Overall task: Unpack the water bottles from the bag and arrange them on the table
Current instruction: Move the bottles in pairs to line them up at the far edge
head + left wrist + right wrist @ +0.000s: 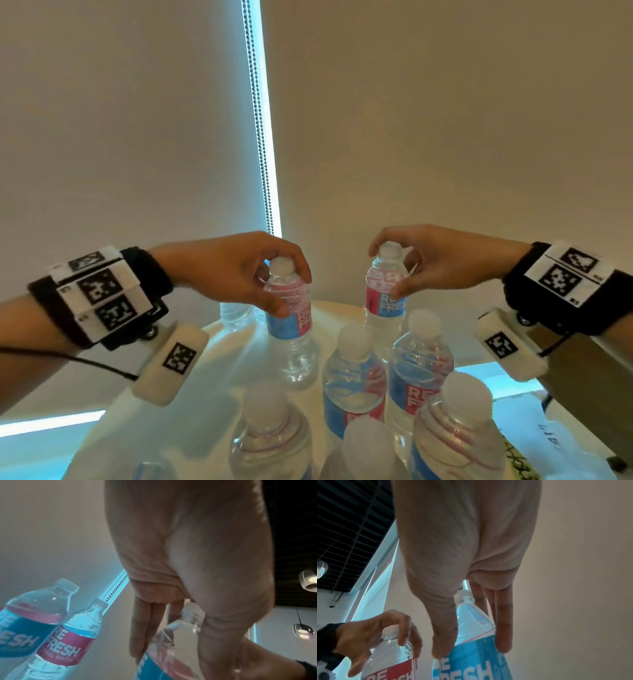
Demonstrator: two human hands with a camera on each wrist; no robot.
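Nearest the head camera, five upright water bottles (354, 380) stand crowded on the pale round table (219, 383), their white caps blurred and large at the bottom of the view. Every place below is given from this cluster.

Behind the cluster hang two big beige roller blinds (120, 137), with a bright strip of window and a beaded chain (258, 120) running down between them.

Behind the cluster and to its left, the left hand (239, 270) comes in from the side. Its fingers are curled over the cap and shoulder of the left bottle (291, 329), with the thumb pressed on the pink and blue label; the left wrist view shows the fingers (145, 628) lying down the bottle's side. This bottle stands upright, but whether its base touches the table cannot be told.

Behind the cluster and to its right, the right hand (442, 260) closes round the neck of the right bottle (385, 294), thumb on the label and fingers arched over the cap. The right wrist view shows thumb and fingers (503, 628) on opposite sides of the blue label. That bottle's base is hidden behind the cluster.

Both wrists carry black straps with white marker blocks (102, 294).

Farther left behind the cluster, one more clear bottle (236, 313) shows partly under the left hand.
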